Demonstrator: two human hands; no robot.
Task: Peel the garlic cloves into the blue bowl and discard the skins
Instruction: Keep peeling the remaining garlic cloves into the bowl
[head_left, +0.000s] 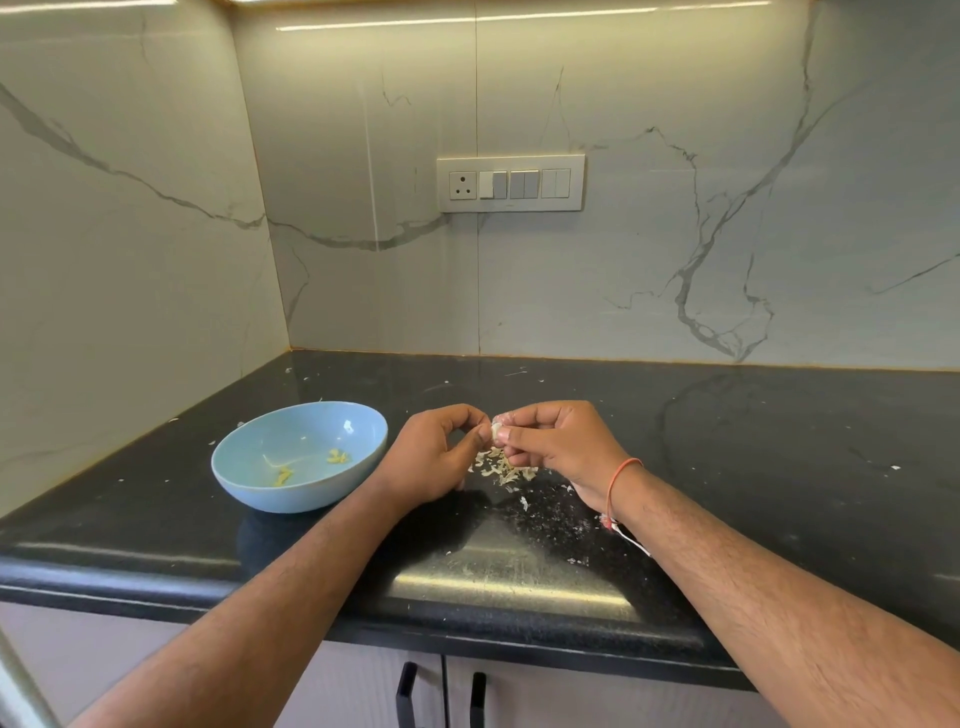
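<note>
A small pale garlic clove is held above the black counter, pinched between the fingertips of both hands. My left hand grips it from the left with curled fingers and thumb. My right hand pinches it from the right. Directly below the hands lies a little heap of papery garlic skins. The blue bowl stands on the counter just left of my left hand, holding a few yellowish peeled bits.
The black granite counter meets marble walls at the back and left, forming a corner. Skin flakes are scattered near the front edge. A switch panel is on the back wall. Cabinet handles show below the counter edge.
</note>
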